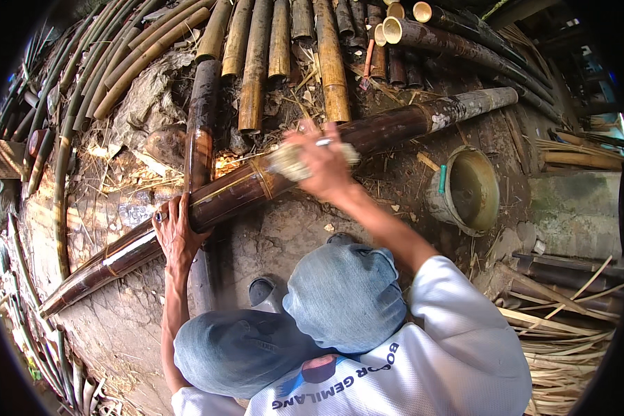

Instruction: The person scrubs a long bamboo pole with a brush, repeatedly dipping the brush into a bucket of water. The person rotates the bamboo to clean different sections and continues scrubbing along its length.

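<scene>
A long, dark, wet bamboo pole point(232, 193) lies slantwise in front of me, from the lower left to the upper right. White suds or residue coat its far right end. My left hand point(178, 232) grips the pole left of its middle, with a ring on one finger. My right hand point(324, 161), slightly blurred, presses a pale, fibrous scrubbing wad point(290, 163) onto the pole's upper side. Another dark bamboo pole point(201, 132) crosses beneath the long one, near my left hand.
A grey bucket point(494, 201) stands to the right, a green-and-wood handled tool point(442, 179) at its rim. Cut bamboo poles point(255, 69) line the far side, near an orange-handled tool point(369, 59). Bamboo strips point(561, 360) lie at the lower right, beside a concrete block point(575, 208).
</scene>
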